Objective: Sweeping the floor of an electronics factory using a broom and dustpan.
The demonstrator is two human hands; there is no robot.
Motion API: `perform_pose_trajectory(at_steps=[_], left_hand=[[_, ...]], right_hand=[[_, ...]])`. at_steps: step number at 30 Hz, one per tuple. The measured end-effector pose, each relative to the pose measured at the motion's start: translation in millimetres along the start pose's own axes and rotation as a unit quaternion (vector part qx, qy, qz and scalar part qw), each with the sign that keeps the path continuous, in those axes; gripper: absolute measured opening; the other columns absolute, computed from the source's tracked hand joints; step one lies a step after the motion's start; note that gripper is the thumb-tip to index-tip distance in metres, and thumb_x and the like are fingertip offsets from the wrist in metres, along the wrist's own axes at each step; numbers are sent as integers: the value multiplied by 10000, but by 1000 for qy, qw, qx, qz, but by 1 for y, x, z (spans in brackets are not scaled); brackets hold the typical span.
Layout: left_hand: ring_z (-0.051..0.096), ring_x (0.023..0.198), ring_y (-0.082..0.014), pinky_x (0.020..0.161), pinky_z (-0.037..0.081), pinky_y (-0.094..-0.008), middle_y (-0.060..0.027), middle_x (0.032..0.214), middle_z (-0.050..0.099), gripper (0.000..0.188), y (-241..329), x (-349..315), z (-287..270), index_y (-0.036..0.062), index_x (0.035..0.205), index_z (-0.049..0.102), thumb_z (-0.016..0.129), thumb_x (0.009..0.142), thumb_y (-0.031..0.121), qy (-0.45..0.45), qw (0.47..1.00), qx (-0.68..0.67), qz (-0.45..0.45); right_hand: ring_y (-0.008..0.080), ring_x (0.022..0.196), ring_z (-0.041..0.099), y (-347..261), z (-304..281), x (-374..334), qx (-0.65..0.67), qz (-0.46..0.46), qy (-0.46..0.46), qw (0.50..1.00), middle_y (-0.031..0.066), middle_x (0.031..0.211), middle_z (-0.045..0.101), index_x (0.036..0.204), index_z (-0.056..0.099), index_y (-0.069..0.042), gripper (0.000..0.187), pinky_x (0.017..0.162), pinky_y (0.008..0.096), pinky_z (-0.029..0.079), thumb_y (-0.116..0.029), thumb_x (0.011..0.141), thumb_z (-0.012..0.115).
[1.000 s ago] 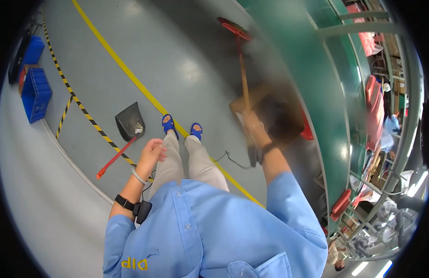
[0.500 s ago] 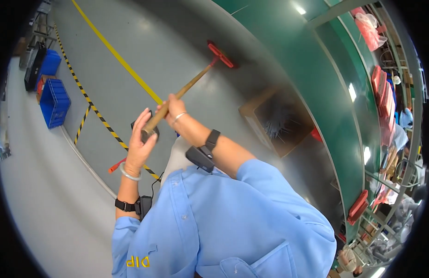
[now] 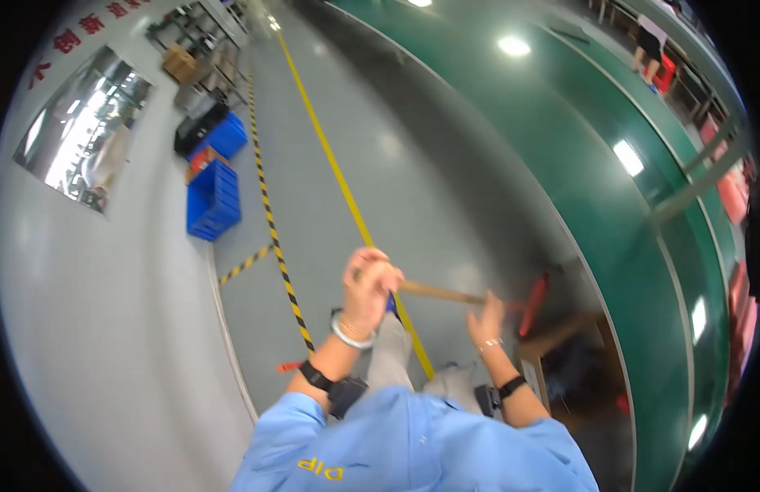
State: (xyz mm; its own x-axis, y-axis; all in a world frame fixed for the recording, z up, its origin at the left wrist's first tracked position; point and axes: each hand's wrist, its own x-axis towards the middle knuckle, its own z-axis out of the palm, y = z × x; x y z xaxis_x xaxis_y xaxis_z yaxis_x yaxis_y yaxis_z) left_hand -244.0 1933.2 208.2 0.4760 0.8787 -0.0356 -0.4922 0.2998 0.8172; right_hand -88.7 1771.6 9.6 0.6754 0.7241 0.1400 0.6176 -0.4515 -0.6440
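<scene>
A broom with a wooden handle (image 3: 441,292) and a red head (image 3: 533,306) lies slantwise across in front of me, its head to the right. My left hand (image 3: 367,289) is closed around the upper end of the handle, above my legs. Lower down, near the red head, my right hand (image 3: 486,320) has its fingers across the handle in a loose hold, slightly smeared by motion. The broom head is blurred, so its bristles cannot be made out.
An open cardboard box (image 3: 531,369) stands at the right, beside the long green table (image 3: 552,156). Blue crates (image 3: 214,201) line the left wall. A red object (image 3: 289,366) lies on the floor by the striped tape (image 3: 273,234). A person (image 3: 649,45) is at the far right.
The broom head has swung from far ahead to the right, near the box. My left hand, previously spread at the handle's end, has closed on it. My right hand is nearer the head.
</scene>
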Motion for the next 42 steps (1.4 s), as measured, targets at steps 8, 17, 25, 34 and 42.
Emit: perform_pose_trajectory(at_steps=[8,17,25,34,42], left_hand=[[485,564,-129,601,442,-287,-53,625,518,100,-46,151,-74,-10,866,510,497,787,51,-74,990,108,-52],[335,511,-100,671,352,-300,13,505,298,143,117,398,-219,0,909,524,478,823,105,-146,984,80,-63],[283,500,-117,646,294,-289,14,512,237,216,189,432,-184,95,621,406,413,837,104,23,943,284,170],[542,667,-209,721,470,-369,-82,676,486,77,139,449,-191,25,695,501,486,761,61,-67,970,203,118],[552,810,-137,764,439,-267,-61,908,588,121,-95,481,-166,19,912,565,542,808,75,-208,918,120,-316]], right_hand=[[370,704,553,67,170,113,-65,-60,-145,986,223,716,566,727,570,0,179,625,462,414,-173,758,534],[326,859,548,-184,370,305,97,55,-240,964,149,878,592,898,578,-68,205,760,406,440,-3,739,466],[282,950,491,-311,367,418,277,56,-231,931,100,864,581,877,557,-91,216,771,388,429,16,708,475],[325,847,547,-213,279,436,34,21,-225,974,133,835,586,882,560,-80,204,701,403,445,-64,678,567],[323,980,490,15,284,385,-189,208,-215,935,161,950,569,1029,550,-73,362,861,391,385,-100,673,613]])
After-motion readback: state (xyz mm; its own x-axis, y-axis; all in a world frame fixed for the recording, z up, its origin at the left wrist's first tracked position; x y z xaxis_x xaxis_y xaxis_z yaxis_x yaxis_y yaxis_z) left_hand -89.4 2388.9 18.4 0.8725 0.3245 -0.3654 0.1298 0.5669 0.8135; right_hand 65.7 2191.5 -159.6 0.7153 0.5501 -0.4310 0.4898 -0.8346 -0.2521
